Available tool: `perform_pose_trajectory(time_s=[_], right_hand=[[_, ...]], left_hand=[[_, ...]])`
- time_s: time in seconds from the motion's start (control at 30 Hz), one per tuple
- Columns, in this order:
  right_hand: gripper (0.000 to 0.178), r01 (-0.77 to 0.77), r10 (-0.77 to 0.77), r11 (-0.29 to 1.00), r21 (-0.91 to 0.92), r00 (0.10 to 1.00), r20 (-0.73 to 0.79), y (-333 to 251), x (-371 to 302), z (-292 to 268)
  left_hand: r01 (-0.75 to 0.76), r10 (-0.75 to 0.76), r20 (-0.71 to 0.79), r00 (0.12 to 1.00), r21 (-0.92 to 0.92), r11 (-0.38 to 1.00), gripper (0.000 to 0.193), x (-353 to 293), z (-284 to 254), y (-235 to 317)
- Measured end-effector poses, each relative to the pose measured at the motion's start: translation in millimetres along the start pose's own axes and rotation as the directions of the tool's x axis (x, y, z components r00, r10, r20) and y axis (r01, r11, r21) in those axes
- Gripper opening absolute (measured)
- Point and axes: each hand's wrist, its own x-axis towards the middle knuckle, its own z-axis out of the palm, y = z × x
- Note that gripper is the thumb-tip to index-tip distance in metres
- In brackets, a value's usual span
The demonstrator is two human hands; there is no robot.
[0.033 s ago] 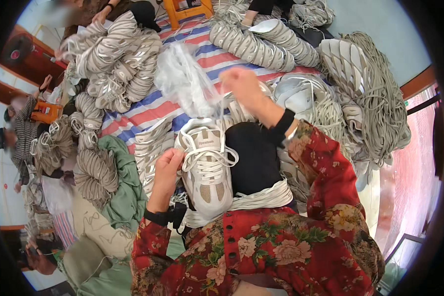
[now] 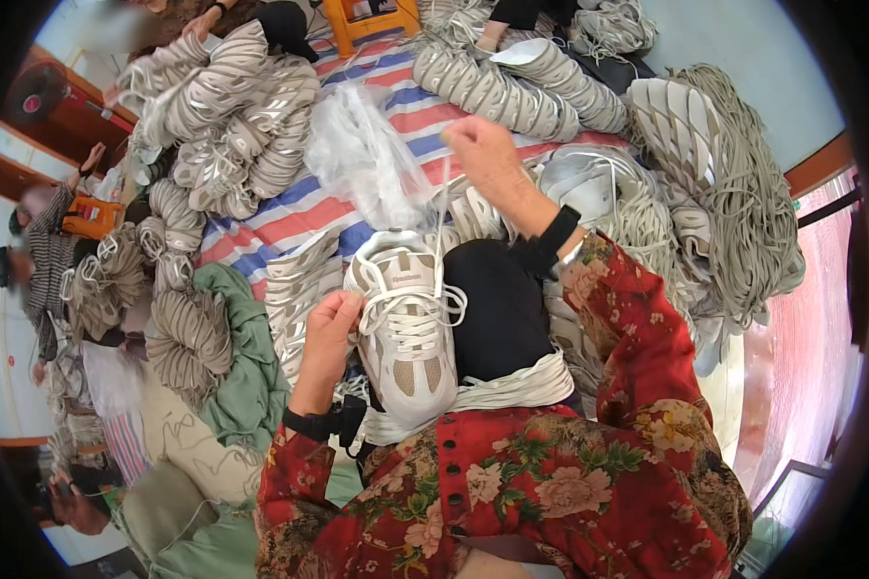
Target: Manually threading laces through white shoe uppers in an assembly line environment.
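A beige and white sneaker upper (image 2: 413, 362) lies on my lap, toe toward me, its white lace crossed through the eyelets and looped on top. Raised beyond the shoe, my right hand (image 2: 492, 169) pinches one end of the shoelace (image 2: 441, 222), which runs upward from the shoe's right side. At the shoe's left edge my left hand (image 2: 330, 323) is closed, thumb and fingers pressed together against the upper. Whether a strand of lace is also in those fingers is hidden. A bundle of pale laces (image 2: 517, 388) lies across my lap, beside my black-clad knee (image 2: 495, 309).
Stacked shoe uppers (image 2: 227, 116) lie at the far left, with more (image 2: 497, 92) at the back. A clear plastic bag (image 2: 362, 159) rests on the striped sheet (image 2: 270, 217). Hanks of laces (image 2: 743, 203) fill the right. Other people (image 2: 53, 261) sit at the left.
My right hand has moved slightly up and to the right, drawing the lace end with it. The left hand and the shoe stay nearly in place.
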Motion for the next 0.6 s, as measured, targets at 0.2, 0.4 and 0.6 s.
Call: perform_pose_trajectory(time_s=[0.2,0.4,0.6], right_hand=[[0.013,0.416,-0.359,0.878,-0.238,0.899,0.25,-11.3,-50.3,21.8],[0.012,0.292,-0.154,0.95,-0.112,0.748,0.645,-27.5,-84.9,40.7],[0.028,0.108,-0.085,0.994,0.011,0.713,0.696,-22.5,-87.5,39.5]], left_hand=[[0.054,-0.053,-0.039,0.998,0.024,0.998,0.018,-1.0,5.4,4.6],[0.05,-0.05,-0.035,0.998,-0.006,0.999,0.019,6.4,4.7,7.6],[-0.025,0.025,0.004,1.0,0.078,0.997,0.016,11.4,1.8,14.1]])
